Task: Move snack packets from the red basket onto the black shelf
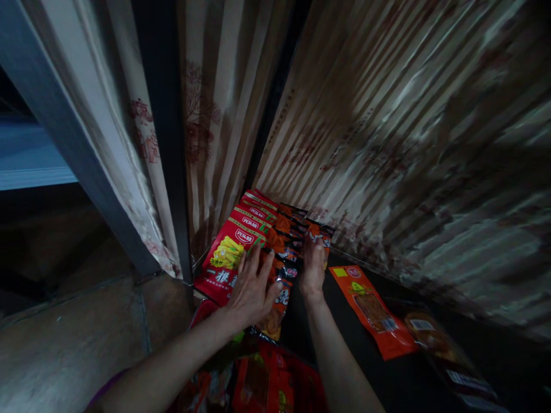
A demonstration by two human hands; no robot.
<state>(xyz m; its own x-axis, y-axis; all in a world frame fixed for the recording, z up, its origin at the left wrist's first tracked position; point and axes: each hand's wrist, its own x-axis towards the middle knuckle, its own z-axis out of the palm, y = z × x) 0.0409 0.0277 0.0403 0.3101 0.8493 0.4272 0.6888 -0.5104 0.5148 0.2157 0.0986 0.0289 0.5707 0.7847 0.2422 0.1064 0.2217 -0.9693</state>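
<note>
My left hand (253, 289) lies with fingers spread across snack packets, touching a red packet (224, 267) with yellow sticks printed on it and a black-and-orange packet (272, 321) beside it. The red packets overlap in a row, their top edges staggered towards the curtain. Alongside them runs a second overlapping row of black-and-orange packets (282, 242). My right hand (313, 269) is at the right edge of that row, its fingers bent around a black-and-orange snack packet (322, 230) that the hand partly covers.
Right of my hands, an orange packet (365, 310) and a clear-windowed packet (443, 350) lie on the dark surface (344, 338). More red packets (262, 384) are below, between my forearms. A patterned curtain (365, 126) and a dark post (166, 143) stand behind; tiled floor (86, 338) is at left.
</note>
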